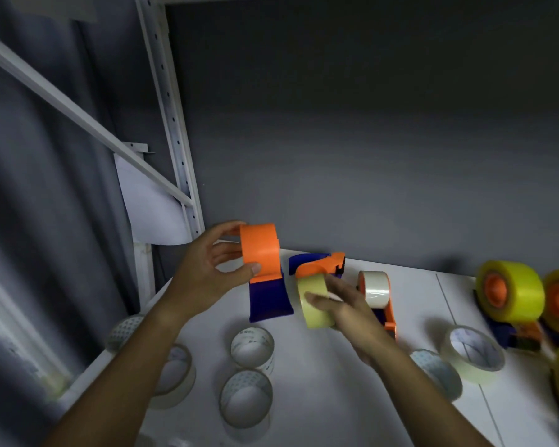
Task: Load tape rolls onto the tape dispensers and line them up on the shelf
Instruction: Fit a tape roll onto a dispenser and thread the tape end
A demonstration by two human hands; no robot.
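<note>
Loading stage, partly complete. My left hand [207,272] holds an unloaded dispenser [265,279] above the shelf [336,398], thumb and fingers curled round its orange drum with the blue handle hanging below. My right hand [346,304] grips a pale yellow tape roll [315,301], fingers wrapped over its rim, just beside the drum and not yet on it; this is, I judge, the roll meant for that drum.

Done so far: a dispenser with a white roll [375,290] stands just right of my right hand, and yellow-loaded dispensers [510,295] are grouped at the right end of the shelf, close together but not in a clear row. A second empty dispenser [320,262] lies behind the yellow roll.

Left to do: several loose clear rolls [252,348] stand on the near part of the shelf, another loose roll [473,353] lies further right, and the lining-up appears unfinished.
</note>
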